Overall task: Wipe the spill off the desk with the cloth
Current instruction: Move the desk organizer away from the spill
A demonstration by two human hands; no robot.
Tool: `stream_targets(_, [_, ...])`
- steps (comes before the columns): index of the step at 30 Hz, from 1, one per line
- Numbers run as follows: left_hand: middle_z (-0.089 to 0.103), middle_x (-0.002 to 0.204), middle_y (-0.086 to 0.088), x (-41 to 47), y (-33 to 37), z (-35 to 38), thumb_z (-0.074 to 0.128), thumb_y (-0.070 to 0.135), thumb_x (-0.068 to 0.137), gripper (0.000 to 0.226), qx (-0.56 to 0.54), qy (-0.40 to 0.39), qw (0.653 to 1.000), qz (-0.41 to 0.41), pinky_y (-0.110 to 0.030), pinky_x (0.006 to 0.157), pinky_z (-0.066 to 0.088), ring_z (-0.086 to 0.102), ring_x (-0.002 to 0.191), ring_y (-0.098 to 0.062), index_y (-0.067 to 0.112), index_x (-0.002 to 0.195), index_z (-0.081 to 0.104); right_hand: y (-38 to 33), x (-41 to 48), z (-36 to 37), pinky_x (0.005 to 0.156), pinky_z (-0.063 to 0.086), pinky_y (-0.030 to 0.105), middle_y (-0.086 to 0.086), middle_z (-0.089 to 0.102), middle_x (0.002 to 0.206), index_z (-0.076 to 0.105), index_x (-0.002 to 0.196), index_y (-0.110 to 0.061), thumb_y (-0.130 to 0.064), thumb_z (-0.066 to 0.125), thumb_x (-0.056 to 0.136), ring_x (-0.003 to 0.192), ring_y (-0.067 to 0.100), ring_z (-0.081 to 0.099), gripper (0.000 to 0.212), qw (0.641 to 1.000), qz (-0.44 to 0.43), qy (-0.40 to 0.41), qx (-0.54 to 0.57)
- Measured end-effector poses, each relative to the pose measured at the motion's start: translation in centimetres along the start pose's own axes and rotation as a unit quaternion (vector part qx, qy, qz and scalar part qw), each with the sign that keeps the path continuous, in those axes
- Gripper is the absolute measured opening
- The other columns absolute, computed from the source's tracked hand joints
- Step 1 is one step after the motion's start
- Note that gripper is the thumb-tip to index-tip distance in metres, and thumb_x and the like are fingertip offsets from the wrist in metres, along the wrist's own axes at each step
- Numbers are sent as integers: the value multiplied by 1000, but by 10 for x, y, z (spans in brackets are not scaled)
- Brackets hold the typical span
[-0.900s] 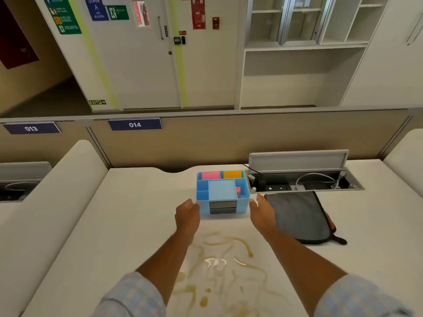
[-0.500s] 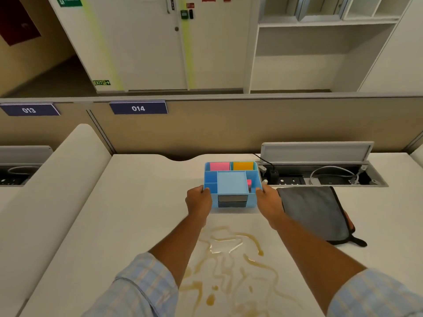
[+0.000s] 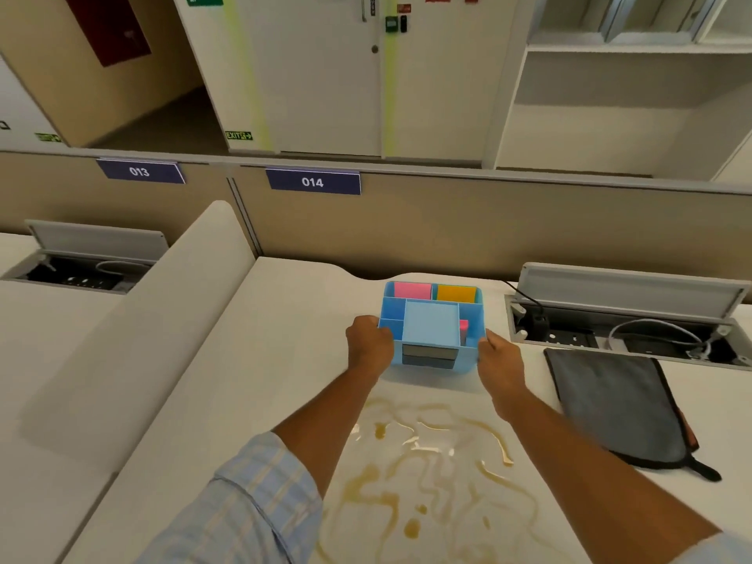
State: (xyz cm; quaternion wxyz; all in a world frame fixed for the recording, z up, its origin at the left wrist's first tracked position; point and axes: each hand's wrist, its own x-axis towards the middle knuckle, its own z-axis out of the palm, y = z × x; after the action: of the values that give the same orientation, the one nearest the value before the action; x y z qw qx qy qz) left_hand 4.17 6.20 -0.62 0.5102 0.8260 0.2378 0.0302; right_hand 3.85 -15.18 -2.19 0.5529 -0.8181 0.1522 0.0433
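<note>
Plastic organizer, blue and boxy, sits clamped between your left hand and right hand; pink and orange pads fill its rear compartments. Glossy brown spill squiggles across the smooth white desk at 6 o'clock. Soft grey cloth lies flat at 3 o'clock, untouched.

A light blue organizer holds pink and orange pads. The spill is amber-brown on the cream-white tabletop. The cloth is dark grey — black-edged. The sleeve is pale blue plaid.
</note>
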Motion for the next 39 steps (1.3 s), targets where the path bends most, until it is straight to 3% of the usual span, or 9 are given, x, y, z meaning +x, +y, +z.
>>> stream_targets(2, [69, 89, -6, 10, -4, -26, 63, 33, 99, 26, 18, 13, 1000, 11, -16, 54, 47, 71, 81, -21, 8, 98, 66, -8, -7, 21, 86, 57, 41, 11, 67, 103, 59, 111, -14, -32, 41, 110, 99, 26, 65, 26, 1000, -5, -20, 17])
stream_targets(6, [69, 87, -8, 32, -22, -83, 60, 27, 100, 23, 58, 42, 997, 22, -17, 54, 46, 69, 77, -20, 5, 96, 67, -29, -27, 70, 79, 53, 29, 6, 68, 108, 60, 121, -16, -33, 41, 110, 101, 24, 64, 28, 997, -29, -68, 33])
stream_targets(12, [62, 79, -5, 56, -52, -159, 57, 24, 101, 24, 97, 96, 990, 18, -18, 55, 42, 59, 65, -14, 3, 94, 67, -57, -53, 143, 91, 58, 34, 2, 65, 122, 52, 136, -24, -34, 44, 108, 114, 23, 63, 30, 984, -63, -168, 12])
stream_targets(15, [59, 73, -6, 69, -68, -192, 55, 16, 99, 23, 104, 122, 987, 9, -22, 56, 44, 61, 68, -19, -1, 91, 69, -72, -61, 176, 86, 52, 29, 2, 61, 130, 45, 142, -25, -29, 47, 108, 121, 22, 60, 35, 977, -64, -202, -3])
stream_targets(18, [60, 75, -8, 77, -83, -215, 56, 18, 100, 25, 99, 137, 986, -2, -26, 62, 47, 62, 72, -22, -2, 93, 69, -82, -66, 204, 94, 52, 33, 3, 56, 141, 38, 150, -24, -24, 56, 105, 128, 22, 56, 49, 973, -56, -222, -31])
stream_targets(24, [63, 84, -12, 84, -106, -239, 57, 15, 100, 20, 84, 130, 988, -11, -29, 69, 51, 65, 82, -25, -2, 98, 68, -81, -76, 236, 101, 52, 37, 2, 50, 149, 27, 157, -26, -23, 70, 97, 132, 21, 53, 75, 966, -47, -245, -64])
stream_targets(33, [68, 97, -16, 85, -122, -250, 57, 18, 101, 23, 73, 122, 990, -10, -31, 75, 56, 65, 87, -24, -1, 107, 68, -80, -87, 248, 108, 48, 38, 3, 41, 158, 15, 162, -27, -19, 68, 99, 139, 22, 46, 83, 959, -33, -263, -96])
stream_targets(39, [67, 91, -11, 79, -122, -251, 58, 22, 101, 25, 65, 116, 991, -5, -21, 59, 48, 65, 82, -23, -1, 104, 69, -81, -90, 247, 110, 45, 39, 4, 35, 162, 8, 164, -27, -17, 66, 100, 144, 23, 42, 87, 957, -36, -271, -99])
